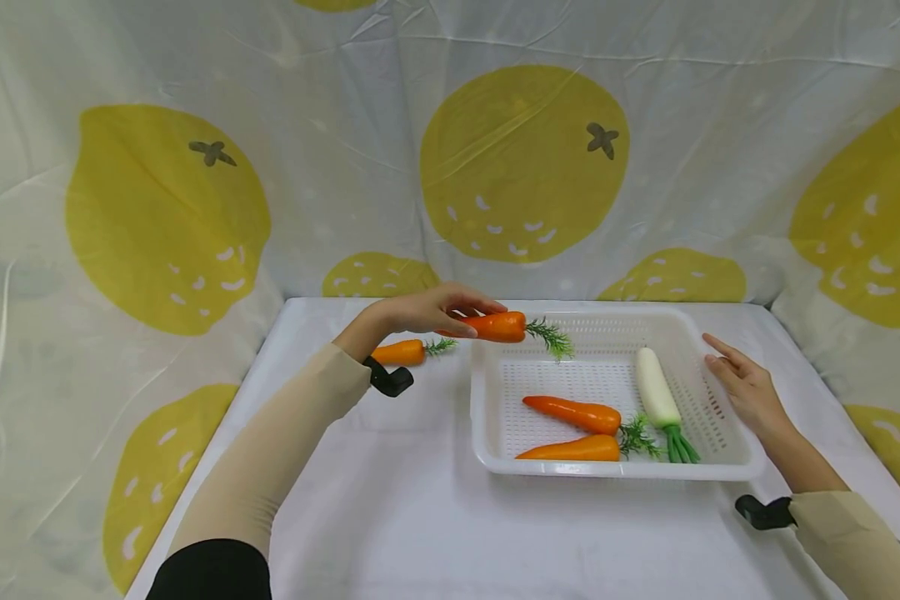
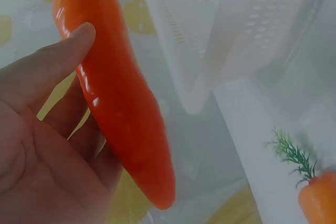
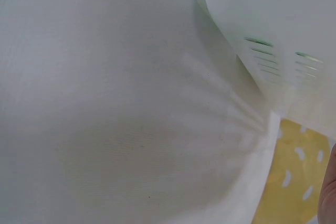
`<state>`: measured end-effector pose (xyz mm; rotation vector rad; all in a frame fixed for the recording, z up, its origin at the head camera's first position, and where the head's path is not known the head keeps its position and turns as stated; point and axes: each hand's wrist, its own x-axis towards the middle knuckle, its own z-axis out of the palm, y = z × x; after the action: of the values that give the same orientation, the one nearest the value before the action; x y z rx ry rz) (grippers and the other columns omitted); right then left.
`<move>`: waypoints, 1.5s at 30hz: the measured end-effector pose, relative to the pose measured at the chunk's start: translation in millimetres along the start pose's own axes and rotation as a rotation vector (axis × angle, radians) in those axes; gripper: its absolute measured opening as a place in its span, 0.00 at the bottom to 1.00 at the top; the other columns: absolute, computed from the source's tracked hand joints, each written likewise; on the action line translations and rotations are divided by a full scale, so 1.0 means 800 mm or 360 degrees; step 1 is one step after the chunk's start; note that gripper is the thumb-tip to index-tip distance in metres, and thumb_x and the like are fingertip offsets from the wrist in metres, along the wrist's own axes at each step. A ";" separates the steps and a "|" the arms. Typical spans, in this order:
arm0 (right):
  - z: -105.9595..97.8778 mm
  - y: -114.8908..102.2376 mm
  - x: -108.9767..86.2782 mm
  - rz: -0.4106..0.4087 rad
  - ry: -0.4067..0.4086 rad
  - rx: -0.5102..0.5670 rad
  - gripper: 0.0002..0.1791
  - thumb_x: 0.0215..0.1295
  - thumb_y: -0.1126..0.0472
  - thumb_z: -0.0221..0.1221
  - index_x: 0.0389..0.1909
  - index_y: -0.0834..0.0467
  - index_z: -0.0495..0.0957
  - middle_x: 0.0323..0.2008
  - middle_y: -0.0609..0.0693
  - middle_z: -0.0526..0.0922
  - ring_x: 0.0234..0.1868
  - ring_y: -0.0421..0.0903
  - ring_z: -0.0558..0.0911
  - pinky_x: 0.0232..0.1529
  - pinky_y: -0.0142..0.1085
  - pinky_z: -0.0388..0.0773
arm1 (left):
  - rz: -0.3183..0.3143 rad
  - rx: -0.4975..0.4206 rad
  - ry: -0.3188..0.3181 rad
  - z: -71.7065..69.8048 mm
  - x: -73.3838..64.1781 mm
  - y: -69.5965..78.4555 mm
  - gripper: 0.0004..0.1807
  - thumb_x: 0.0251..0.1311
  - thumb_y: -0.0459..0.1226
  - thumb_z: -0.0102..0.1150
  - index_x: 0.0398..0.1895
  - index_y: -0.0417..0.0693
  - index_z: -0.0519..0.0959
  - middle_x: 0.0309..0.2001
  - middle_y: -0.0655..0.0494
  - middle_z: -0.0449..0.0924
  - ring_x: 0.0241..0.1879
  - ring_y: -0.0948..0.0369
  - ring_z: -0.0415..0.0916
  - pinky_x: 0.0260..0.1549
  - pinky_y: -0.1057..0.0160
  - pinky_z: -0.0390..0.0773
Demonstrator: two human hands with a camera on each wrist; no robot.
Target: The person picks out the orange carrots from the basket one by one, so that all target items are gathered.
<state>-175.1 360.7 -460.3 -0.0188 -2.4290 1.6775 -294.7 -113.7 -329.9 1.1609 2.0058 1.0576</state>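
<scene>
My left hand (image 1: 431, 308) grips an orange carrot (image 1: 504, 327) with a green leafy top, thumb on one side and fingers on the other. In the head view the carrot overlaps the back left corner of a white perforated basket (image 1: 615, 469); its leaves point right. The left wrist view shows the carrot (image 2: 113, 82) along its length, tip free. At the basket's right side is my right hand (image 1: 750, 387), fingers extended along the rim. Inside the basket lie two carrots, one behind (image 1: 579, 413) and one in front (image 1: 573, 448), plus a white radish (image 1: 656, 387).
Another carrot (image 1: 400, 352) lies on the white-covered table (image 1: 390, 500) left of the basket, partly behind my left wrist. A lemon-patterned cloth (image 1: 345, 167) hangs behind the table and down both sides.
</scene>
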 end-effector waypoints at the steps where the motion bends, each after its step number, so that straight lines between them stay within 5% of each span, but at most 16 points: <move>1: 0.000 0.000 0.000 -0.0001 0.0003 0.0007 0.26 0.77 0.59 0.53 0.74 0.52 0.66 0.33 0.29 0.79 0.32 0.27 0.76 0.29 0.20 0.74 | -0.0005 0.0004 0.0010 -0.001 -0.006 -0.001 0.26 0.69 0.30 0.57 0.70 0.42 0.71 0.62 0.52 0.74 0.59 0.53 0.73 0.60 0.58 0.73; 14: 0.000 0.003 0.001 0.0005 0.0012 -0.0056 0.28 0.77 0.56 0.54 0.74 0.50 0.65 0.32 0.27 0.78 0.31 0.27 0.75 0.29 0.20 0.73 | -0.0134 -0.0012 0.0131 -0.011 -0.078 -0.024 0.27 0.67 0.30 0.59 0.69 0.52 0.73 0.59 0.54 0.78 0.58 0.57 0.74 0.61 0.57 0.72; 19: 0.000 0.003 0.000 0.0010 0.0008 -0.0066 0.28 0.77 0.55 0.54 0.74 0.50 0.65 0.32 0.27 0.78 0.32 0.27 0.75 0.29 0.20 0.73 | -0.0138 -0.0014 0.0170 -0.014 -0.101 -0.040 0.27 0.66 0.32 0.62 0.69 0.50 0.73 0.61 0.54 0.76 0.59 0.56 0.74 0.62 0.57 0.71; 28: -0.001 0.005 0.001 0.0003 0.0006 -0.0065 0.27 0.77 0.56 0.54 0.74 0.49 0.65 0.32 0.28 0.78 0.31 0.27 0.75 0.29 0.20 0.72 | -0.0297 -0.0046 0.0273 -0.013 -0.140 -0.067 0.27 0.68 0.32 0.60 0.70 0.48 0.71 0.66 0.53 0.72 0.65 0.53 0.69 0.65 0.53 0.68; 35: -0.001 0.003 -0.001 0.0026 -0.0009 -0.0048 0.28 0.77 0.55 0.54 0.75 0.49 0.64 0.32 0.28 0.79 0.31 0.27 0.76 0.29 0.21 0.74 | -0.0315 -0.0061 0.0310 -0.009 -0.159 -0.091 0.27 0.68 0.30 0.59 0.70 0.45 0.71 0.67 0.48 0.71 0.67 0.49 0.67 0.66 0.50 0.66; 45: 0.000 0.004 -0.002 -0.0015 -0.0007 -0.0058 0.27 0.77 0.55 0.53 0.74 0.50 0.65 0.32 0.29 0.79 0.31 0.28 0.76 0.28 0.21 0.74 | -0.0422 -0.0128 0.0332 0.006 -0.166 -0.125 0.28 0.67 0.30 0.60 0.70 0.40 0.70 0.68 0.41 0.69 0.65 0.45 0.68 0.57 0.62 0.74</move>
<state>-173.9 361.8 -463.5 -0.0085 -2.4587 1.6315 -273.9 -260.7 -404.8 0.7425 2.1814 1.1469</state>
